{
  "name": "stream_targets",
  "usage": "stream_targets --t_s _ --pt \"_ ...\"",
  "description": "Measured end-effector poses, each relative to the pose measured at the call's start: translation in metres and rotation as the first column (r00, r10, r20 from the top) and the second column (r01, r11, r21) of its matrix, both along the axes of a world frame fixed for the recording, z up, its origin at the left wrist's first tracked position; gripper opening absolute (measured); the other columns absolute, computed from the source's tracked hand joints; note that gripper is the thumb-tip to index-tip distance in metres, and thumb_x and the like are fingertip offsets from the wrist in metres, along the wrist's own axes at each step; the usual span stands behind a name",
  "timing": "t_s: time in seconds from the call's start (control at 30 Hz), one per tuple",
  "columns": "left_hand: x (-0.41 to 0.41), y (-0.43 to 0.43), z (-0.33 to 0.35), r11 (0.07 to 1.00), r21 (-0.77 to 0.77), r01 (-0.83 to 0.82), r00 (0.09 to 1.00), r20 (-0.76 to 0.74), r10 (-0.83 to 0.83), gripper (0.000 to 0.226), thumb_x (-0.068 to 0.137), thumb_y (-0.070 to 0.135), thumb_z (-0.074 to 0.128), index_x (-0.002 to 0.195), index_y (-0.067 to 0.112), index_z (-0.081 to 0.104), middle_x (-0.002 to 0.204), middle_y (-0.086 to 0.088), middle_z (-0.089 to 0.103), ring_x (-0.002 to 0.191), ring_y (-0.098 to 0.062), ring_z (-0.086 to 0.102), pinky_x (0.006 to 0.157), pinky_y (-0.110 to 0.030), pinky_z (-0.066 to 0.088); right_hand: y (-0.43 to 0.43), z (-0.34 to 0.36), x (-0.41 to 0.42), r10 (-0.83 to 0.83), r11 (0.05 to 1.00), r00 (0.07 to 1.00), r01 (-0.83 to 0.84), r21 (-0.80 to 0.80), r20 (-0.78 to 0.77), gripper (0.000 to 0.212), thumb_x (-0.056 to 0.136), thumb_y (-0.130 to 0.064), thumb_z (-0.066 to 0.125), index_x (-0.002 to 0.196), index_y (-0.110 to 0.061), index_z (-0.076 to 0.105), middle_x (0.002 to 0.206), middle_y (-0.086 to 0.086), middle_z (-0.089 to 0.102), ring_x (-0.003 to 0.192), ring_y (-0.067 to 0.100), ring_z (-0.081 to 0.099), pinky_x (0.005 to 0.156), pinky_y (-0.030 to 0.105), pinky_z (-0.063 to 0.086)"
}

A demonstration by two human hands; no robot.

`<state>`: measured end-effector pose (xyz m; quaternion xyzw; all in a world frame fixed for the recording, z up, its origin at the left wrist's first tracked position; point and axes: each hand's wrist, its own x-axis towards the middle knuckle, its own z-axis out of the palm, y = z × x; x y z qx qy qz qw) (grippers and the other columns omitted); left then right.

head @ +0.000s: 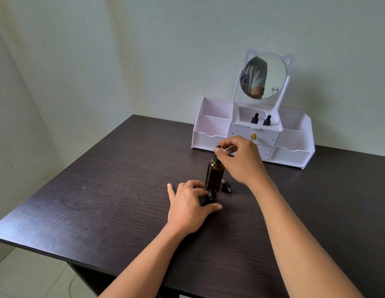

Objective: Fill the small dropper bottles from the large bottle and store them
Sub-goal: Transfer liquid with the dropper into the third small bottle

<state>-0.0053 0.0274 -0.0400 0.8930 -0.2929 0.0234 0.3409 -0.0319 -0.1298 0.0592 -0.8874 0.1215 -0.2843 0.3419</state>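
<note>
A dark brown wooden worktop stands in the corner of a room, with its far edge against a pale green wall. That wall has faint yellow stains, and another pale wall is on the left. Low down, light floor tiles show.

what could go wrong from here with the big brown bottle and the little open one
1. The right hand pinches only the black rubber dropper atop the tall amber glass bottle; nothing steadies that bottle, so a sideways pull might tip it.
2. The small dark open-necked bottle held by the left hand stands uncapped right beside it; a knock could topple it.
3. The loose black dropper cap lies on its side and may roll.
</note>
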Motion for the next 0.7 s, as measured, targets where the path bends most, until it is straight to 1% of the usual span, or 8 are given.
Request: stream_targets --t_s 0.07,0.2,0.3,0.37,0.43,0.57,0.7 --pt "-0.0001 0.0002 0.0002 1.0 0.001 0.001 1.0 0.002 -0.001 0.057 0.075 0.068 0.067 0.118 0.031 0.07 0.133 0.02 0.049 0.129 -0.005 0.037 0.119 -0.057 -0.007 -0.0002 -0.0019 0.001 -0.004 1.0 1.0 0.004 -0.01 -0.011 0.005 0.091 -0.026 0.068 0.094 -0.023 0.07 0.093 -0.012 0.067 0.084 0.003 0.063 0.07 0.019 0.047" --pt "-0.0005 0.0003 0.0012 1.0 -0.007 0.005 1.0 -0.004 -0.005 0.057 0.076 0.067 0.067 0.119 0.03 0.069 0.132 0.02 0.049 0.13 -0.005 0.037 0.119 -0.057 -0.008 0.0006 -0.0029 0.0018 -0.011 1.0 1.0 0.012 -0.029 0.014 0.006 0.094 -0.02 0.065 0.09 -0.021 0.07 0.089 -0.009 0.067 0.083 0.003 0.062 0.07 0.014 0.042" --pt "-0.0003 0.0008 0.0009 1.0 -0.006 0.005 1.0 -0.006 -0.005 0.056 0.076 0.067 0.068 0.119 0.031 0.069 0.133 0.02 0.049 0.13 -0.005 0.036 0.119 -0.057 -0.008 0.001 -0.0022 0.0017 -0.014 1.0 1.0 0.014 -0.017 0.011 0.006 0.093 -0.022 0.066 0.088 -0.023 0.069 0.087 -0.01 0.067 0.082 0.003 0.062 0.071 0.016 0.045" --pt "0.0 0.0009 0.0012 1.0 -0.002 0.006 1.0 -0.006 -0.006 0.056 0.076 0.067 0.067 0.119 0.032 0.069 0.134 0.02 0.049 0.13 -0.006 0.036 0.119 -0.057 -0.008 0.0008 -0.0019 0.0015 -0.019 1.0 1.0 0.019 0.001 -0.001 0.001 0.09 -0.026 0.068 0.09 -0.024 0.069 0.089 -0.012 0.067 0.082 0.004 0.063 0.07 0.019 0.049" --pt "0.0004 0.0007 0.001 1.0 0.006 0.007 1.0 -0.005 -0.007 0.056 0.076 0.067 0.067 0.119 0.032 0.069 0.135 0.02 0.049 0.131 -0.006 0.036 0.119 -0.057 -0.008 0.0006 -0.0018 0.0007 -0.021 1.0 1.0 0.021 0.0 -0.001 0.007 0.089 -0.029 0.07 0.094 -0.025 0.068 0.091 -0.012 0.066 0.082 0.004 0.063 0.069 0.019 0.05" --pt "0.0008 0.0001 -0.0004 1.0 0.004 0.008 1.0 -0.002 -0.008 0.057 0.076 0.068 0.067 0.119 0.032 0.069 0.135 0.02 0.049 0.131 -0.006 0.036 0.119 -0.058 -0.008 0.0008 -0.0024 0.0009 -0.022 1.0 1.0 0.022 -0.016 -0.003 0.001 0.092 -0.024 0.067 0.091 -0.024 0.068 0.09 -0.011 0.067 0.082 0.003 0.062 0.069 0.016 0.046" --pt "0.001 -0.0002 -0.001 1.0 0.0 0.008 1.0 0.005 -0.008 0.058 0.076 0.069 0.066 0.12 0.031 0.069 0.134 0.02 0.049 0.131 -0.006 0.036 0.119 -0.057 -0.008 0.0017 -0.0032 0.0016 -0.025 0.999 0.999 0.025 -0.024 0.032 0.004 0.091 -0.02 0.067 0.088 -0.02 0.069 0.086 -0.01 0.067 0.082 0.006 0.063 0.072 0.018 0.049"
